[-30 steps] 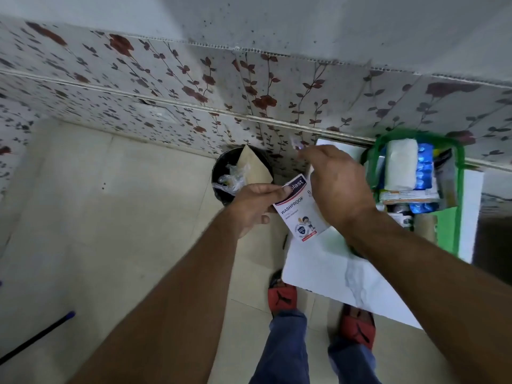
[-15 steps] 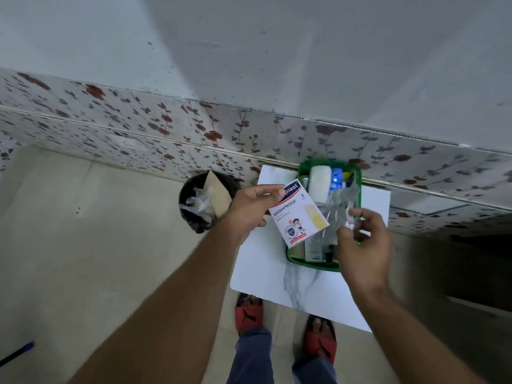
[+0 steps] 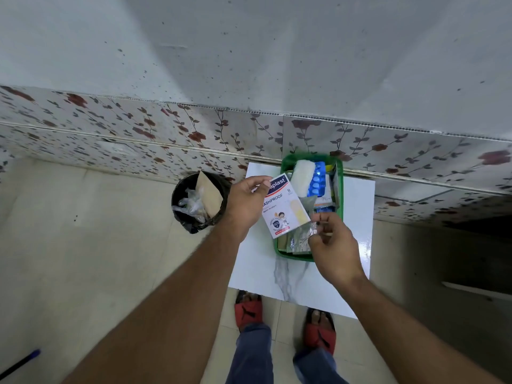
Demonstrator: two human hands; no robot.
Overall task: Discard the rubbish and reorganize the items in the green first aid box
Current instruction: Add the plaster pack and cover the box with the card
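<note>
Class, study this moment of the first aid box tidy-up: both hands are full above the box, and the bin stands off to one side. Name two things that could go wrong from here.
1. The right hand pinches a crinkled clear wrapper directly over the green first aid box; if released, it may fall back among the supplies.

2. The left hand holds the plaster box on the side nearest the black bin, so it could be binned by mistake.
</note>
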